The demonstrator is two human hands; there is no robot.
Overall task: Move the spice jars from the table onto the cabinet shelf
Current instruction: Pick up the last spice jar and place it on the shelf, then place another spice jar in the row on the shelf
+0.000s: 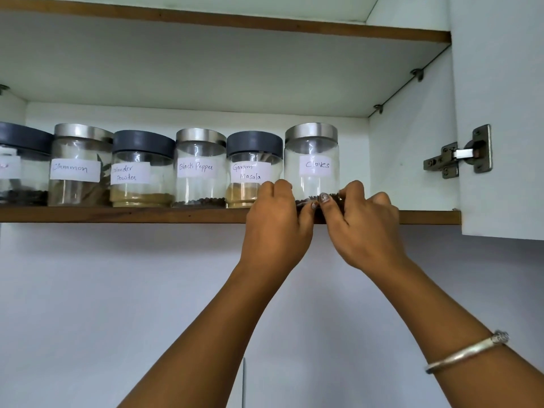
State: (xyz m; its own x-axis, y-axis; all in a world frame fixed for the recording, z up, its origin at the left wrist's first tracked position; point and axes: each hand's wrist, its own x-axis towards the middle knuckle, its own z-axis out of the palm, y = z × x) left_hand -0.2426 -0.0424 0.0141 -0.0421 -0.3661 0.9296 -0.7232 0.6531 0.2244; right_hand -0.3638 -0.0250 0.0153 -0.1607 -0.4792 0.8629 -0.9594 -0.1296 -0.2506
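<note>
The shelf point(426, 217) is free right of the Cloves jar point(312, 160) up to the cabinet wall point(412, 142); leftward, the jar row point(200, 169) stands packed.

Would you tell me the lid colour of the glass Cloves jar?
Brushed silver metal lid, clearest in the head view.

We see six jars in one row on the cabinet shelf point(117, 214), from the frame's left edge to right of centre. Left to right: a jar cut off by the frame edge point(20, 166), the Cinnamon jar point(79, 166), Coriander Powder jar point(141, 172), Black Pepper jar point(200, 169), Garam Masala jar point(250, 169) and Cloves jar point(312, 163). Our left hand point(273, 228) grips the Cloves jar's base on its left, our right hand point(368, 228) on its right. A hinge point(459, 157) and the door point(500, 113) lie far right, and an upper shelf point(235, 22) runs above.
</note>
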